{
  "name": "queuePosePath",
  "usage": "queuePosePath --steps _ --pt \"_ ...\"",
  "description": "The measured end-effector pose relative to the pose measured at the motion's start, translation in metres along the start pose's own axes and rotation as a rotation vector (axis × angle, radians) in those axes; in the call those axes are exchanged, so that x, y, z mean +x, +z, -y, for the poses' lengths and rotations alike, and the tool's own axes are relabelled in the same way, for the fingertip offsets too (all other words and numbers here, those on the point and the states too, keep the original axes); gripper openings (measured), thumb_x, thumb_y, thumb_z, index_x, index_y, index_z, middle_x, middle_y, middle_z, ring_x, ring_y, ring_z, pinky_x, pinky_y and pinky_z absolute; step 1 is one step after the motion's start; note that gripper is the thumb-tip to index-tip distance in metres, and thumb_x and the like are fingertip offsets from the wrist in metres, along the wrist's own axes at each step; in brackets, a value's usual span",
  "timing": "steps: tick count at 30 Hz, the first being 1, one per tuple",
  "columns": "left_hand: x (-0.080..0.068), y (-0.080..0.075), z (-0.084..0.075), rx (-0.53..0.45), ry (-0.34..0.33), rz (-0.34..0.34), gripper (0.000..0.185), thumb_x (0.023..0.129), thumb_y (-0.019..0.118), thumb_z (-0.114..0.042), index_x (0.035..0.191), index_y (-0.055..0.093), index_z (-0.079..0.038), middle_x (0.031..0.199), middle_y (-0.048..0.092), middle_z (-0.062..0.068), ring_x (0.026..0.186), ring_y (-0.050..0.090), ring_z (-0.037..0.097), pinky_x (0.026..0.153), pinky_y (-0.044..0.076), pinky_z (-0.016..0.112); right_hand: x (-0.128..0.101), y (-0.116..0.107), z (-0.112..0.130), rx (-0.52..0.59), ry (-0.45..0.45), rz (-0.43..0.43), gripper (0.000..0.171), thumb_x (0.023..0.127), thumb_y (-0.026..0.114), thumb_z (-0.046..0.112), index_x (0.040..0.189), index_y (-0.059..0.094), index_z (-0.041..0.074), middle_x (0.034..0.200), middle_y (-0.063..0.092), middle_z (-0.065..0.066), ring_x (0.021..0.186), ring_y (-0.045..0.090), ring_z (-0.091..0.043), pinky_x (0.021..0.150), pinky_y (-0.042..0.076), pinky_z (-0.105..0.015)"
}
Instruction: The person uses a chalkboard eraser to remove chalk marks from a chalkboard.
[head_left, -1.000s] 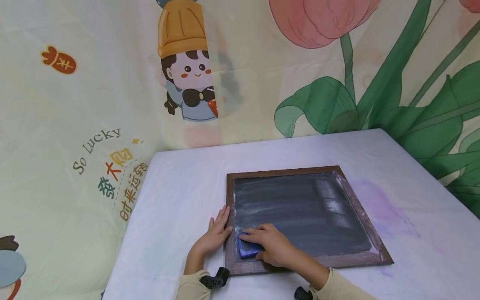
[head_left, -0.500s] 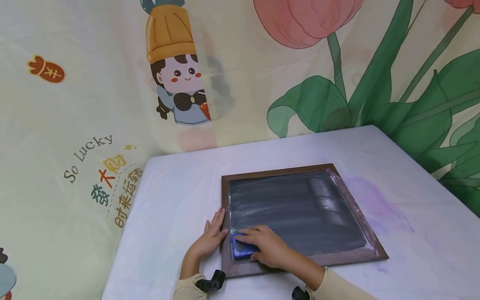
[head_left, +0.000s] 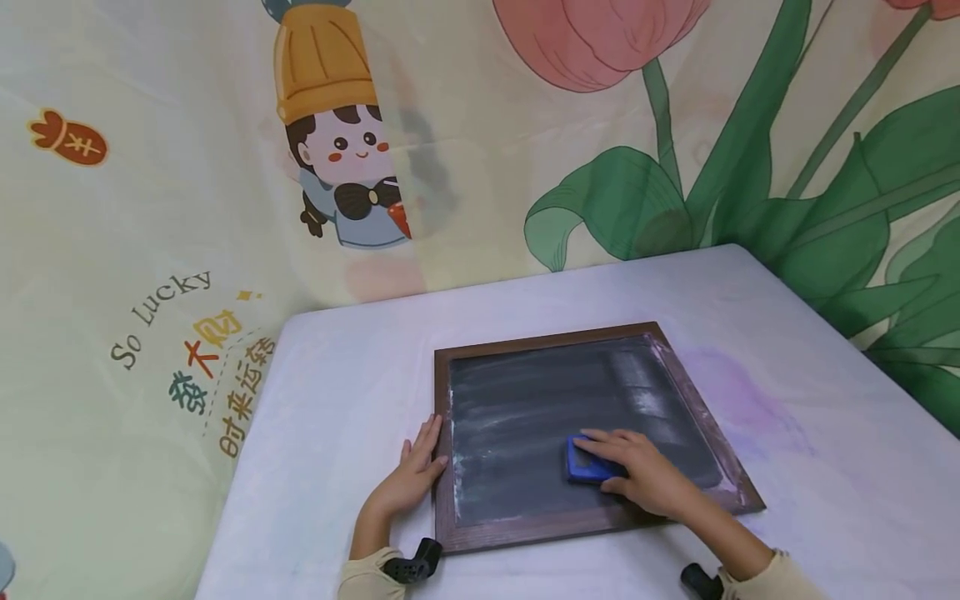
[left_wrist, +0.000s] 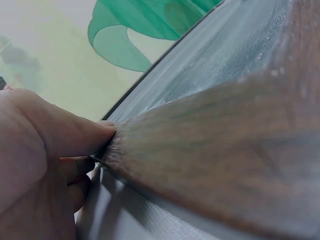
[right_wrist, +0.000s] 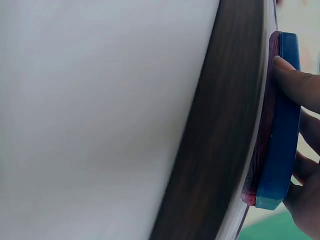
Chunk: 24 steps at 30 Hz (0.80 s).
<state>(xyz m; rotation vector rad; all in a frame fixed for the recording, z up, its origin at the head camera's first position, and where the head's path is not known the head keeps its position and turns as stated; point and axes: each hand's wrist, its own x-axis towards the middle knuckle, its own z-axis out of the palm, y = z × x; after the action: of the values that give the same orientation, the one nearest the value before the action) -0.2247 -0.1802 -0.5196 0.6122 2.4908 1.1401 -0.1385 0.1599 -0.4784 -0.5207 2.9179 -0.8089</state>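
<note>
A framed chalkboard lies on the table, its dark surface faintly smeared with chalk. My right hand grips a blue chalkboard eraser on the lower right part of the board. In the right wrist view, the thumb presses the side of the eraser, whose reddish felt faces the board. My left hand rests at the board's left edge with its fingers straight. Seen from the left wrist, its thumb touches the brown wooden frame, and the other fingers are partly hidden beside the edge.
White cloth covers the table, with a purple stain right of the board. Chalk residue lines the inner edges of the frame. Behind the table hangs a printed backdrop with a cartoon figure and tulips. Each wrist wears a black camera.
My right hand has slid the eraser from the board's lower left corner to the right, and slightly away from me. My left hand stays at the left edge. The head view has shifted slightly.
</note>
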Motion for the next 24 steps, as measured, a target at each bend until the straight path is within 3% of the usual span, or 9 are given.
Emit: queuePosePath --steps 9,17,21,24 --pt "0.000 -0.002 0.000 -0.005 -0.003 0.012 0.062 0.096 0.042 -0.015 0.147 0.007 -0.006 0.154 0.003 0.016 0.141 -0.001 0.034 0.110 -0.009 0.054 -0.040 -0.029 -0.054 -0.048 0.060 -0.090 0.067 0.069 0.076 0.011 0.131 0.051 0.017 0.133 0.050 -0.014 0.112 0.048 -0.041 0.084 0.042 -0.058" --pt "-0.005 0.000 0.006 -0.045 0.004 0.019 0.063 0.096 0.043 -0.016 0.147 0.007 -0.004 0.153 0.003 0.018 0.141 -0.002 0.036 0.109 -0.011 0.055 -0.046 -0.036 -0.056 -0.015 0.089 -0.088 0.071 0.069 0.075 0.009 0.134 0.047 0.012 0.130 0.051 -0.019 0.110 0.051 -0.041 0.083 0.045 -0.055" --pt "-0.005 0.000 0.005 -0.050 0.006 0.026 0.063 0.096 0.043 -0.016 0.147 0.007 -0.005 0.153 0.003 0.017 0.141 -0.001 0.035 0.109 -0.010 0.054 -0.041 -0.056 -0.059 0.012 0.110 -0.202 0.082 0.070 0.076 0.012 0.141 0.035 0.012 0.122 0.052 -0.030 0.101 0.054 -0.045 0.072 0.049 -0.051" --pt "-0.003 -0.001 0.004 -0.052 0.017 0.006 0.063 0.096 0.043 -0.015 0.147 0.008 -0.004 0.153 0.005 0.017 0.141 0.000 0.035 0.110 -0.009 0.054 -0.033 -0.081 -0.067 0.038 0.212 -0.317 0.086 0.078 0.071 0.022 0.147 0.019 0.015 0.127 0.044 -0.036 0.099 0.052 -0.052 0.066 0.049 -0.055"
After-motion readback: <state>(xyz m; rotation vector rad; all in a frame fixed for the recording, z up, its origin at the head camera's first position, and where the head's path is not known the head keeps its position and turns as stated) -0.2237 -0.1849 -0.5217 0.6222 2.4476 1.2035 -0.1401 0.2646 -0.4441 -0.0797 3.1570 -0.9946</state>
